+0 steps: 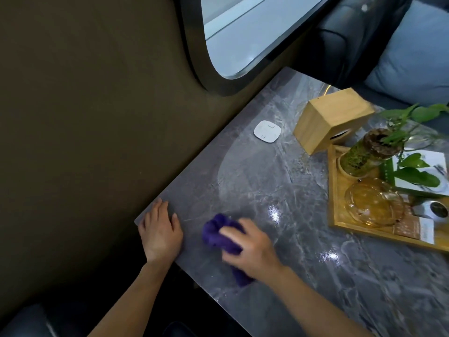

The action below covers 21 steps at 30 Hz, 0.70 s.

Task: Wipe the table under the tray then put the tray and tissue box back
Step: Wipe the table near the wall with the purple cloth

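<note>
A purple cloth (pixel 217 233) lies bunched on the grey marble table (pixel 267 181) near its front left corner, and my right hand (pixel 252 249) presses down on it, fingers closed over it. Flat on the table's corner beside the wall rests my left hand (pixel 161 229), fingers spread, holding nothing. The wooden tray (pixel 334 190) stands at the right side of the table, carrying a potted plant, a glass ashtray and cards. A wooden tissue box (pixel 325 120) stands at the tray's far end, toward the window.
A small white square device (pixel 268 131) lies on the table near the wall. A dark olive wall runs along the left edge, with a rounded window (pixel 243 37) above. A dark seat with a blue cushion (pixel 413 52) sits beyond the table.
</note>
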### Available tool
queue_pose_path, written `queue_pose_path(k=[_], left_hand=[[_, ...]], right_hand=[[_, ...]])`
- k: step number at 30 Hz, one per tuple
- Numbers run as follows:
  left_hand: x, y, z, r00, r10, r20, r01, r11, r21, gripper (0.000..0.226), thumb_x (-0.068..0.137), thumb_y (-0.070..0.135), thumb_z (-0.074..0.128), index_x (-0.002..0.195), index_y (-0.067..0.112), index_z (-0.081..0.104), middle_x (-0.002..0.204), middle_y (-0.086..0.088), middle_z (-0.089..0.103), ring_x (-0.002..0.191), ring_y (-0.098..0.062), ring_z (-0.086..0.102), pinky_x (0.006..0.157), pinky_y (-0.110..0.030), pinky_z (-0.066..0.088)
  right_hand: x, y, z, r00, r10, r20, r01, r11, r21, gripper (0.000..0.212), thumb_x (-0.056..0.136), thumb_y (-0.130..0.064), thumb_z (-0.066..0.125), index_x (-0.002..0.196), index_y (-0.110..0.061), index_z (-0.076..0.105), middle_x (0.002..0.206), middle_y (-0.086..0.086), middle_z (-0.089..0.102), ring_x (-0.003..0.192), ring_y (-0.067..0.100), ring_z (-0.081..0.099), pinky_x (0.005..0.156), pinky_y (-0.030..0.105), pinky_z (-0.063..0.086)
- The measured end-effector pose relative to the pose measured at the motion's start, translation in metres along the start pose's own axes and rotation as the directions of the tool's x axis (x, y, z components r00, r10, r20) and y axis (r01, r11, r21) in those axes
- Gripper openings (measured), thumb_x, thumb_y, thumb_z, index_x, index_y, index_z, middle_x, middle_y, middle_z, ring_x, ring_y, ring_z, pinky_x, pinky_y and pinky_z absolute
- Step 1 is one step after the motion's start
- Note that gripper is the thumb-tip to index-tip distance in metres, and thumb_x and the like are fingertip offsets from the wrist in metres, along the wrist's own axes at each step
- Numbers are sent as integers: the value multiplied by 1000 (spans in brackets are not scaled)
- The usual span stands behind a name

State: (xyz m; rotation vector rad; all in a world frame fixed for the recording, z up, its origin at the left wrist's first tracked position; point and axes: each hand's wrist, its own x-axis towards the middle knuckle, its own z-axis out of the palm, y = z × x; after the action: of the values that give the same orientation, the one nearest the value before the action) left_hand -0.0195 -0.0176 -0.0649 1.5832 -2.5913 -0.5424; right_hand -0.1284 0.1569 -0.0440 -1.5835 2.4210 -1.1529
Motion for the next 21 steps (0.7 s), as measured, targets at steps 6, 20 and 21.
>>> queue_pose_path(k=[6, 20, 21], left_hand=[[7, 4, 4, 998, 55, 43, -57, 998, 28, 54, 96, 33, 29, 143, 9, 20, 155, -8, 21, 143, -20, 15, 118, -38, 8], [3, -1, 15, 992, 107, -71, -100, 991, 92, 49, 95, 28, 36, 138, 6, 34, 147, -12, 39, 138, -24, 31, 114, -43, 22], [3, -1, 15, 991, 110, -75, -103, 991, 91, 48, 94, 28, 36, 137, 5, 34, 147, -13, 39, 138, -25, 31, 114, -44, 22]], right_hand=[[49, 105, -72, 929, 355, -104, -368, 912, -181, 57, 71, -19, 68, 126, -16, 52, 113, 26, 55, 103, 43, 52, 95, 45, 41], [15, 96, -41, 873, 476, 103, -456, 873, -173, 48, 78, -13, 60, 124, -20, 50, 143, 12, 39, 132, 31, 34, 105, 45, 35], [5, 79, -33, 890, 434, 139, -413, 897, -158, 48, 76, -11, 62, 122, -19, 53, 142, 13, 41, 130, 31, 38, 106, 45, 35]])
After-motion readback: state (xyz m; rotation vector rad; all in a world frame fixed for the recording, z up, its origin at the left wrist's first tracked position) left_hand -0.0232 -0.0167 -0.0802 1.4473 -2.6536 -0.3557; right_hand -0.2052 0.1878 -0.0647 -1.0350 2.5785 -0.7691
